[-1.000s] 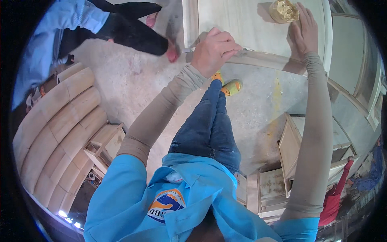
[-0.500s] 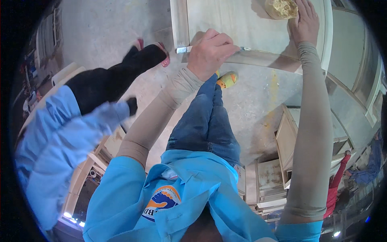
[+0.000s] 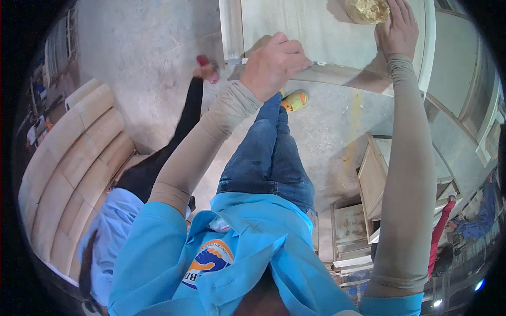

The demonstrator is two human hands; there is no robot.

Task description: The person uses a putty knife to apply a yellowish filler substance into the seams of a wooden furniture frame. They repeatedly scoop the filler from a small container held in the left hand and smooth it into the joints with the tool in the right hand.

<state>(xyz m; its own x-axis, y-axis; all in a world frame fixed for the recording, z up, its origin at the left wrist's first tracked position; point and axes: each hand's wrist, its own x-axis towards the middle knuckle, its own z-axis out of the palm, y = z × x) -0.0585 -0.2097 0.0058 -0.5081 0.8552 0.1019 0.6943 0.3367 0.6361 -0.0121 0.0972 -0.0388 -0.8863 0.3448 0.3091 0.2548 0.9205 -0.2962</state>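
My left hand [image 3: 275, 66] is closed around a thin, pale stick-like tool [image 3: 320, 63], whose ends show on both sides of the fist. It lies along the inner edge of the near frame rail of a pale wooden framed panel [image 3: 295, 31]. Fingers and palm hide the tool's middle; its exact kind cannot be made out. My right hand [image 3: 399, 31] rests on the panel's right side, fingers stretched out. Beside its thumb sits a rounded, yellowish-tan lump [image 3: 369, 10] with a rough, crumpled face, partly cut off by the picture's upper edge.
A co-worker in a light blue top [image 3: 113, 226] and black trousers is close on my left. Behind them stands a stack of curved pale wooden pieces [image 3: 68, 152]. Wooden cabinet parts [image 3: 374, 184] stand to my lower right, and another framed panel [image 3: 453, 63] lies beyond my right arm.
The co-worker has moved back and down along my left side, uncovering the wooden stack. My left hand has shifted slightly, and less of the tool's left end shows. My right hand stays put.
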